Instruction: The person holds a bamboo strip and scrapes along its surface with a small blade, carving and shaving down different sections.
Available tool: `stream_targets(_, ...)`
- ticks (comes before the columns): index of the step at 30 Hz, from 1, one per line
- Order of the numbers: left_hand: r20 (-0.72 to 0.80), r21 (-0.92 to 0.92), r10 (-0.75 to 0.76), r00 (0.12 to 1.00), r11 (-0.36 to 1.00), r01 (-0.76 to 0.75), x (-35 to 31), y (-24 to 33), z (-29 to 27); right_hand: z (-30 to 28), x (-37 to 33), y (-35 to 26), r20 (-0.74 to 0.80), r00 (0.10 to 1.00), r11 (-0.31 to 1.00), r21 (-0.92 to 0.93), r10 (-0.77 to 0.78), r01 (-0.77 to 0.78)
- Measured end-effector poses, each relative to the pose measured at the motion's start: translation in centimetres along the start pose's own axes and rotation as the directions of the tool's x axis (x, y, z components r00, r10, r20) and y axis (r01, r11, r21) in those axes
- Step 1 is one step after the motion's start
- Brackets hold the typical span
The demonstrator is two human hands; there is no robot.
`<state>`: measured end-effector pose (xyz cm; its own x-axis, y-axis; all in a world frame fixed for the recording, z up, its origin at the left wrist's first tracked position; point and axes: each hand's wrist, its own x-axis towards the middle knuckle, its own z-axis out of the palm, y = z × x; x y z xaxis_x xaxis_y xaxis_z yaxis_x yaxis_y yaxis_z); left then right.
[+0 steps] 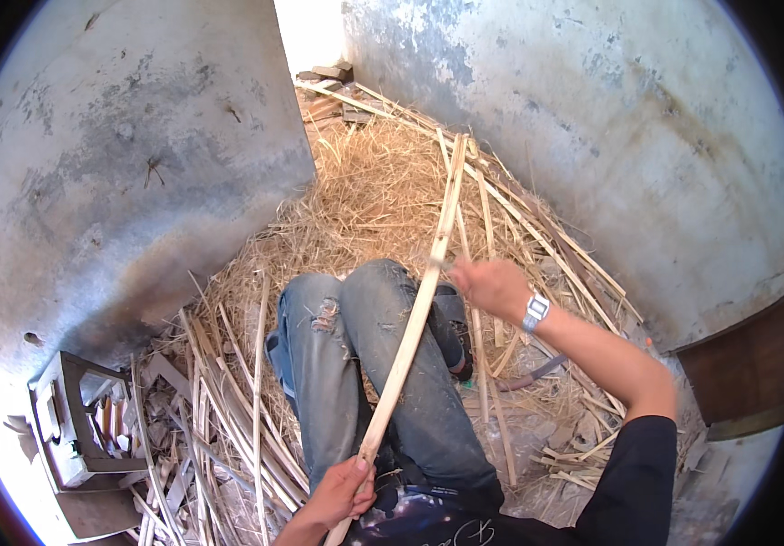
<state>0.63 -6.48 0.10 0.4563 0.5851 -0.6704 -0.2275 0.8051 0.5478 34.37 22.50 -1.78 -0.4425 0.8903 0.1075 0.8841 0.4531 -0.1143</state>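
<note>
A long, pale bamboo strip [407,341] slants across my lap, over my right thigh, its far end out above the shavings. My left hand [343,491] is closed round its near part, close to my body. My right hand [494,286], a metal watch on its wrist, is closed beside the strip, farther along. Motion blurs its fingers. A small greyish thing, too smeared to name, shows between these fingers and the strip's edge. My knees, in worn jeans [378,314], lie under the strip.
Curly shavings [364,182] cover the floor ahead. Bamboo strips lean along the right wall [583,118], and more lie in a pile [219,391] at my left. A dark open frame [91,428] stands by that pile. A brown panel [742,364] is at the far right.
</note>
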Motion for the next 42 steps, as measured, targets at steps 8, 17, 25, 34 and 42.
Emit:
stream_targets(8, -0.056, 0.075, 0.027, 0.998, 0.997, -0.023, -0.1, -0.8, -0.4, -0.3, -2.9, -4.1, -0.189, 0.931, 0.950, -0.068, -0.312, 0.305)
stream_targets(17, -0.078, 0.147, 0.101, 0.992, 0.985, -0.088, 0.4, -1.3, -0.3, 0.2, -2.3, -3.0, -0.076, 0.981, 0.984, -0.027, -0.176, 0.174)
stream_targets(25, -0.137, 0.296, 0.235, 0.962, 0.937, -0.187, 1.1, -2.2, 0.0, 0.8, -1.4, -1.5, -0.121, 0.946, 0.953, -0.079, -0.300, 0.292)
stream_targets(34, -0.151, 0.331, 0.254, 0.955, 0.924, -0.193, 0.5, -3.1, 0.2, 2.6, 1.1, 2.5, -0.333, 0.938, 0.991, -0.123, -0.095, 0.057)
stream_targets(42, -0.177, 0.445, 0.334, 0.926, 0.866, -0.227, 0.6, -3.6, -0.4, 0.6, 0.5, 0.5, -0.019, 0.975, 0.973, -0.083, -0.220, 0.218)
